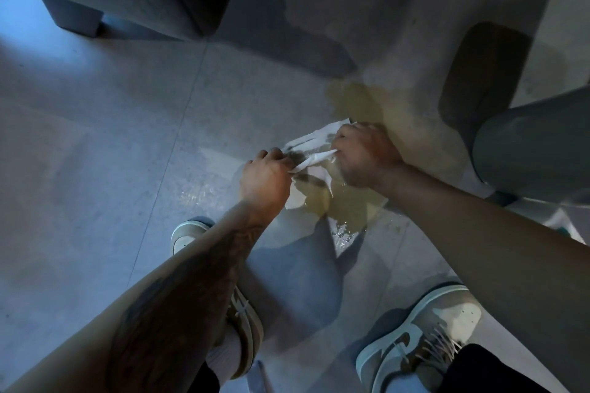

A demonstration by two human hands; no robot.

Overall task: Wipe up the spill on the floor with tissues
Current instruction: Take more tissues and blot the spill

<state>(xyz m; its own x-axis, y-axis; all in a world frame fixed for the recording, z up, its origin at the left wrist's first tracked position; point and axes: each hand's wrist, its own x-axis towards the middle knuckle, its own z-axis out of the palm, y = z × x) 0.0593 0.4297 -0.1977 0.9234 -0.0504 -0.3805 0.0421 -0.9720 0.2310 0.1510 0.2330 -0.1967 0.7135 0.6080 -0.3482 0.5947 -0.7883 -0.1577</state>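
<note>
A yellowish-brown spill (357,201) spreads over the grey tiled floor (95,153), from under my hands up toward the right. White tissues (314,140) lie partly soaked on its left part. My left hand (266,177) pinches the near left edge of the tissues. My right hand (365,155) grips their right side, fingers closed on a twisted strip. Both hands press low at the floor, with the tissue stretched between them. Part of the tissue is hidden under my hands.
A dark sofa or cabinet with a block leg (76,14) stands at the upper left. A dark rounded furniture base (482,80) and a grey rounded object (536,150) sit at the right. My two sneakers (424,335) stand below the spill.
</note>
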